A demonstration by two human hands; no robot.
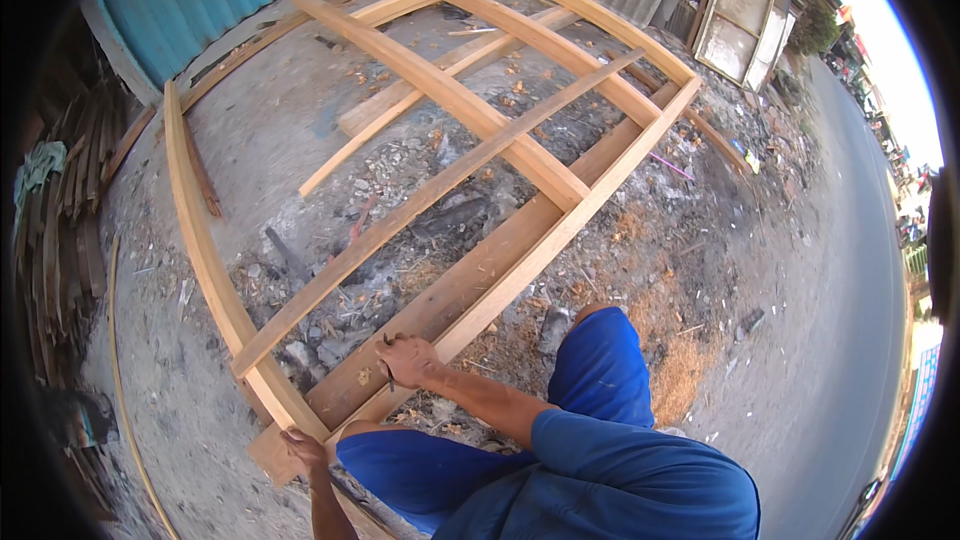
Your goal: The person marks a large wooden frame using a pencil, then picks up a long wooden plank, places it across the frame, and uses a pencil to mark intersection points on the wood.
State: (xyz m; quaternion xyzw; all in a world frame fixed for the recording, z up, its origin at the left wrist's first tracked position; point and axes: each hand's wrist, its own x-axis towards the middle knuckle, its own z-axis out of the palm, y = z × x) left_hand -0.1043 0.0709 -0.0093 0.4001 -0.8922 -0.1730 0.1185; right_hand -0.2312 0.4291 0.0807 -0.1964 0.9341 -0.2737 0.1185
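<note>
A large frame of pale wooden beams lies before me. My left hand point(303, 448) is closed on the near end of its left beam point(215, 270), at the corner. My right hand point(408, 360) is closed a little to the right, above the near long beam point(520, 275). A slim dark tool point(388, 372) shows at its fingers; its kind is unclear. A thin brown batten point(430, 208) runs diagonally across the frame, over a crossbeam point(440, 90). Under the near side lies a wide brown plank point(440, 295).
Old boards point(60, 230) are stacked at the left, near a blue corrugated wall point(190, 0). Rubble and ash cover the ground inside the frame. Sawdust point(690, 380) lies right of my knee. Old window frames point(735, 20) lean at the back right, and a road point(850, 240) runs along the right.
</note>
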